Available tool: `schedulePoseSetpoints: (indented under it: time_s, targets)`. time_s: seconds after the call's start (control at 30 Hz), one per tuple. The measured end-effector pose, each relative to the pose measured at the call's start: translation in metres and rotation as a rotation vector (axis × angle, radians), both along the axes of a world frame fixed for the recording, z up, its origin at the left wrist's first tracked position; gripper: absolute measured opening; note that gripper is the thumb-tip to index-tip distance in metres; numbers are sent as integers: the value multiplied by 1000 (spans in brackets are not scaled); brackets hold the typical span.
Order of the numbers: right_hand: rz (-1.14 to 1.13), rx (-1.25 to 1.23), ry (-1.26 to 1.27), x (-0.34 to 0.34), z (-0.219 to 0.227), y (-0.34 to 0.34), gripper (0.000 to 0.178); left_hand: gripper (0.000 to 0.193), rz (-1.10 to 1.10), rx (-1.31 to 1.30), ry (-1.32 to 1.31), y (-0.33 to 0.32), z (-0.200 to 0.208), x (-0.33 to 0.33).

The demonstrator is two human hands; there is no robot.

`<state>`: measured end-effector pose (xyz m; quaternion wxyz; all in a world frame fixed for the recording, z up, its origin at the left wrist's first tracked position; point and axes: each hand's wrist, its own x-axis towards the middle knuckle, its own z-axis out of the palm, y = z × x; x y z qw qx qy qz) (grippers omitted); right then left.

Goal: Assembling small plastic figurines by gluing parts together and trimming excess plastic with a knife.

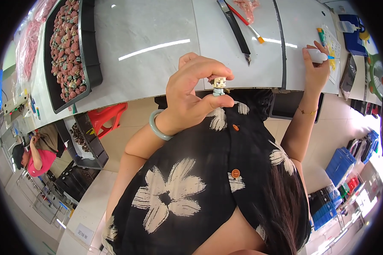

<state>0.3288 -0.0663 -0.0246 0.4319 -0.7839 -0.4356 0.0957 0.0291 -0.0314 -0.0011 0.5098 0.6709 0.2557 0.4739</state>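
Between thumb and fingertip, my left hand (pixel 190 87) pinches a tiny figurine (pixel 218 85) upright, with a big pale head and a light blue-grey body. It is held above the near edge of the table. Over at the right, my right hand (pixel 317 68) grips a small white squeeze bottle (pixel 316 55) with a blue tip. The tip points right, over a white sheet (pixel 332 51) with yellow marks. A green tube (pixel 321 37) lies just beyond that hand.
A black tray (pixel 84 55) full of small reddish-brown figurine pieces stands at the left. A black-handled knife (pixel 236 32) and a red-handled brush (pixel 247 23) lie at the table's far middle. A red stool (pixel 108 119) is below left; another person (pixel 36 157) sits farther off.
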Motion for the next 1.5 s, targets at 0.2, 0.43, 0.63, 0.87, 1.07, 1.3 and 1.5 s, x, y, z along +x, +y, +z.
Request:
schedulePoseSetpoints:
  time_s: [0.2,0.43,0.63,0.87,1.07,1.3,1.5]
  targets:
    - [16,12,14,2,-3,-1,37,37,-8,-40,-50,-1,-1,0]
    - [16,2,5,3,-4,0,38,36,-33,-105,-75,-2,1,0]
    - [21,4,10,5,-5,-1,38,37,-54,-154,-102,-2,1,0]
    - [13,-15,-2,1,-3,-4,38,44,-144,-115,-245,-2,-6,0]
    - [13,-3,10,2,-6,-2,37,48,-146,-189,-250,-2,-7,1]
    - [3,-14,-7,2,-3,2,37,42,-351,-408,-460,4,-4,7]
    - [-1,-10,3,2,0,-2,38,35,-588,-771,-743,-1,-7,7]
